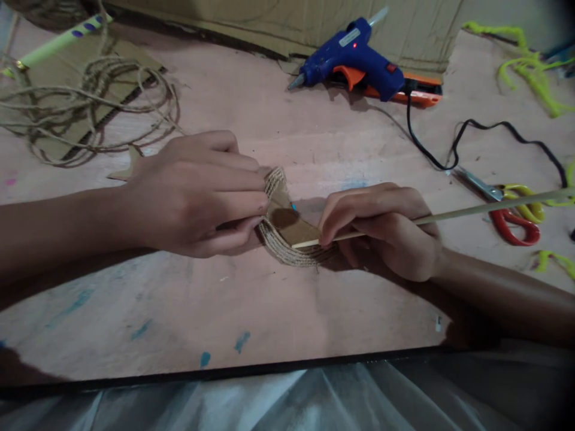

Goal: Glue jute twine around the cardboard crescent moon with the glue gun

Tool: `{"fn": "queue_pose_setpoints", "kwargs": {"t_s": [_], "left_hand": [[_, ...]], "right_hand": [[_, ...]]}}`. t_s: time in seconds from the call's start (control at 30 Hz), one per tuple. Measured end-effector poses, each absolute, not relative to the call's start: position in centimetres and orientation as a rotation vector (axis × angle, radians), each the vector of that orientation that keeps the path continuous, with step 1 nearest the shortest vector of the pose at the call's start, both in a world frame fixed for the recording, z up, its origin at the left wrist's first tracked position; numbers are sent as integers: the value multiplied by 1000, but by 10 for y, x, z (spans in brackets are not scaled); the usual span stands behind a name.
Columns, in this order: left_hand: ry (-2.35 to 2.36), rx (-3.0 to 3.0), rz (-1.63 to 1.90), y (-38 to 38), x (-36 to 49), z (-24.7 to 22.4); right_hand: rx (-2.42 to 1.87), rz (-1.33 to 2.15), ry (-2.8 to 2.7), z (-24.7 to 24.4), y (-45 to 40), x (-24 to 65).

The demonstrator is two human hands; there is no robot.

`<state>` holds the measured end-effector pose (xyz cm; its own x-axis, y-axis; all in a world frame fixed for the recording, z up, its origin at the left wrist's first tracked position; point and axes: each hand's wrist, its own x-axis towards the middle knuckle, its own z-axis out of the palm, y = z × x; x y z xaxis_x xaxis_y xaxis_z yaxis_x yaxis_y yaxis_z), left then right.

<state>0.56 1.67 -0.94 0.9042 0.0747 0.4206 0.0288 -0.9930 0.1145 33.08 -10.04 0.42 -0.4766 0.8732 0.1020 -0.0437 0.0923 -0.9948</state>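
Reference, cardboard piece (285,227): left hand (193,194) holds its twine-lined edge at 9 o'clock; right hand (389,227), at 3 o'clock, grips a stick (458,214). Blue glue gun (363,63) lies at 1 o'clock, loose twine (96,78) at 10.

Head-worn view, forward and down (near)

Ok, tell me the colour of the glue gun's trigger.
The trigger is orange, clearest in the head view.

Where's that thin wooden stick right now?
In the head view, the stick is in the right hand, its pale tip at the twine-edged cardboard piece; towards picture right, it crosses in front of the scissors.
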Motion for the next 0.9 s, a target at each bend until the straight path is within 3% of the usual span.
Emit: {"fn": "queue_pose_setpoints", "kwargs": {"t_s": [0.53,0.9], "left_hand": [[127,2920,695,10,6,-7],[-45,3008,571,-5,-4,-8]], "right_hand": [[-878,1285,-1665,18,-107,322],[-870,1458,-1821,18,-104,334]]}}
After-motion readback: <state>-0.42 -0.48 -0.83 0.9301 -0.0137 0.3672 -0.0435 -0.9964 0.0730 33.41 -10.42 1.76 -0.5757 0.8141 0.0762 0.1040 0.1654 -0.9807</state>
